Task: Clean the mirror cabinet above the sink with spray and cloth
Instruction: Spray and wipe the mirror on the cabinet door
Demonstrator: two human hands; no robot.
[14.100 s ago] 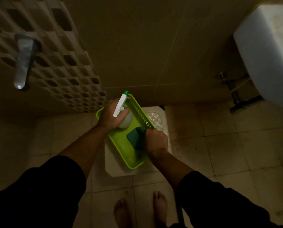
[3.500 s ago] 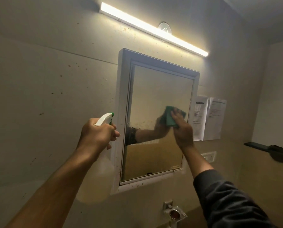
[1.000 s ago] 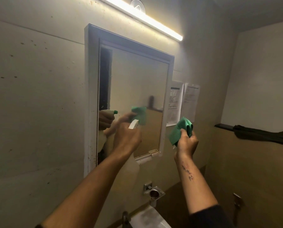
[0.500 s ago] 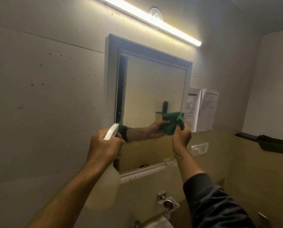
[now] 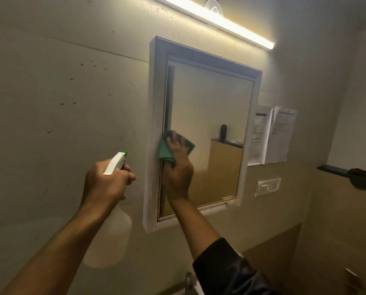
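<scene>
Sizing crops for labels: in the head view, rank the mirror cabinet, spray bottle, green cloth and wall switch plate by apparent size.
1. mirror cabinet
2. spray bottle, though it is nearer the camera
3. green cloth, partly hidden under the right hand
4. wall switch plate

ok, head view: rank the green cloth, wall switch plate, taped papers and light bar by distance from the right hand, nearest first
1. Green cloth: pressed under the right hand at the mirror's left edge.
2. Wall switch plate: right of the mirror, low.
3. Taped papers: right of the mirror, higher.
4. Light bar: above the cabinet.
</scene>
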